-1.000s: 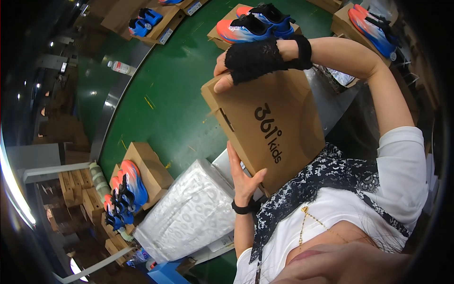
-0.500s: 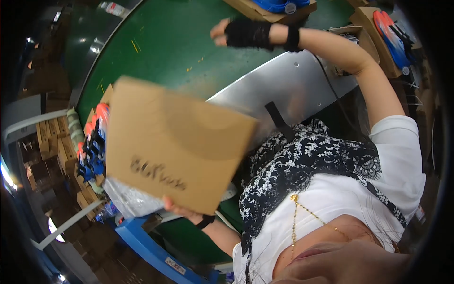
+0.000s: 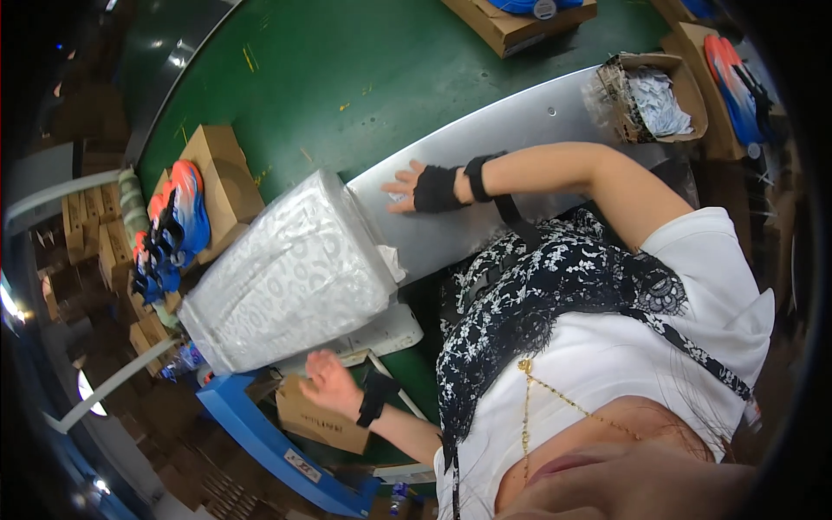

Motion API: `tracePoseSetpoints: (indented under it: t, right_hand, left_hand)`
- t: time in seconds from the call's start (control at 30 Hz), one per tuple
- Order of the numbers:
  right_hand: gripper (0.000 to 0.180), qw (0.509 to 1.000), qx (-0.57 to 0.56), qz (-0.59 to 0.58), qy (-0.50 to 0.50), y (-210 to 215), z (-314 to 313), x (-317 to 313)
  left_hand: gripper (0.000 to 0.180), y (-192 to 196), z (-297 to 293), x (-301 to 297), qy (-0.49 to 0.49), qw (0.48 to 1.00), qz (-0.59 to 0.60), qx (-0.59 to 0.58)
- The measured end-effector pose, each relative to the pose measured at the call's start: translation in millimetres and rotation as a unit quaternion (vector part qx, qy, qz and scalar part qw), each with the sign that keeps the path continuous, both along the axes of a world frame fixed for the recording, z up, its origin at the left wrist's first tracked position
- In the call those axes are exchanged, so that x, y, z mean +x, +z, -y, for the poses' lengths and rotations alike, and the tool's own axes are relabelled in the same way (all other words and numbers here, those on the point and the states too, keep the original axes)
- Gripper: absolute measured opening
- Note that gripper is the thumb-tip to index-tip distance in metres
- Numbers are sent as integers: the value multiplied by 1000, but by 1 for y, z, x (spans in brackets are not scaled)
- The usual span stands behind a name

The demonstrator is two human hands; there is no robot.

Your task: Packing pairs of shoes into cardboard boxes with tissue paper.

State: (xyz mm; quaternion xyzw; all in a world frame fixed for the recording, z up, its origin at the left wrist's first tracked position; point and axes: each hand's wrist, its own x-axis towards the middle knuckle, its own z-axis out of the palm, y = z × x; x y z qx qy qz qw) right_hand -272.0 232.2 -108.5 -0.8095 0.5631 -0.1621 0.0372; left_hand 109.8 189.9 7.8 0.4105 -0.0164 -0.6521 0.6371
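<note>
My left hand (image 3: 331, 384) is lifted with its fingers apart, next to the corner of a plastic-wrapped pack (image 3: 290, 277) with a grey-white pattern. Behind and below that hand is a brown cardboard box (image 3: 334, 426) with dark marks, by a blue frame; I cannot tell whether the hand touches it. My right hand (image 3: 420, 187), in a black fingerless glove, spreads its fingers over a silver metal plate (image 3: 520, 121). A small white scrap (image 3: 396, 198) shows at its fingertips; whether it is held is unclear.
Orange-and-blue shoes (image 3: 184, 212) stand by an open cardboard box (image 3: 227, 178) at the left. A carton of crumpled paper (image 3: 663, 100) sits at the right end of the plate. The blue frame (image 3: 277, 451) borders the lower left; the tabletop (image 3: 347, 61) is green.
The brown cardboard has left the space in front of me, uncovering the wrapped pack; a box now shows low beside my left hand. My right hand has come down over the plate.
</note>
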Motion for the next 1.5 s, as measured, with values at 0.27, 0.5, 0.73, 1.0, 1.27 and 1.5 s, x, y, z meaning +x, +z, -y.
tracePoseSetpoints:
  t: [0.27,0.5,0.73,1.0,1.27,1.5]
  right_hand:
    - [21,939,140,265,-170,48,-46,-33]
    - [47,944,-193,210,-165,84,-61,-85]
    - [69,839,-20,-139,-526,191,-80,-235]
    - [30,880,-65,-135,-451,151,-73,-238]
    - [28,991,-114,-67,-21,120,-82,-112]
    - [14,988,-20,132,75,108,-58,-74]
  left_hand:
    - [32,-45,-14,-248,-567,818,93,30]
    - [22,-35,3,-329,-649,747,94,-110]
    - [24,-48,15,-322,-631,763,134,-41]
    - [21,-39,55,-287,-592,788,140,-94]
    - [14,22,88,-323,-481,760,304,-314]
    - [20,-75,77,-340,-647,440,472,-406]
